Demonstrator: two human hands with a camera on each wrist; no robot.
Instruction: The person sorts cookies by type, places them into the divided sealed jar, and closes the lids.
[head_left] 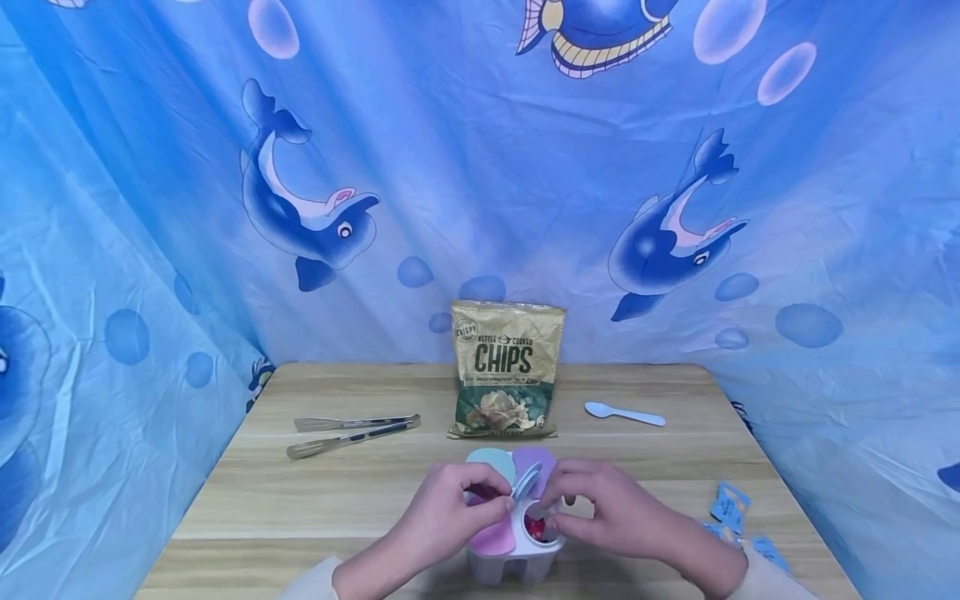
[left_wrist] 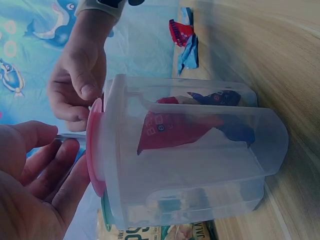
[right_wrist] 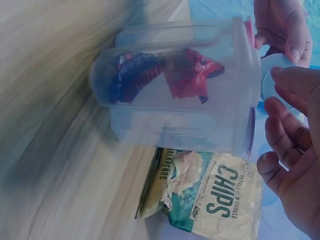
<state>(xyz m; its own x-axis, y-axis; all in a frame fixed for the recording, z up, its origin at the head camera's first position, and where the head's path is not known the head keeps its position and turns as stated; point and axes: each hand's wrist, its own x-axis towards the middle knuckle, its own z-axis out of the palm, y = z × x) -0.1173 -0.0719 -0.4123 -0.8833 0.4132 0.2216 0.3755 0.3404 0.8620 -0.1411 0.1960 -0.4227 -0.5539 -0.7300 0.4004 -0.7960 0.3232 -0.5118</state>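
Pinching a round blue lid (head_left: 528, 481), the left grip (head_left: 459, 505) hovers over a translucent plastic box (head_left: 488, 567) at six o'clock from the crinkled chips bag (head_left: 507, 372); the right grip (head_left: 600, 507), loosely bent, looks empty.

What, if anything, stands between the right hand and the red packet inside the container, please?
Nothing visible does: the lid is raised in the left hand, leaving the way down to the red packet open beside the right hand.
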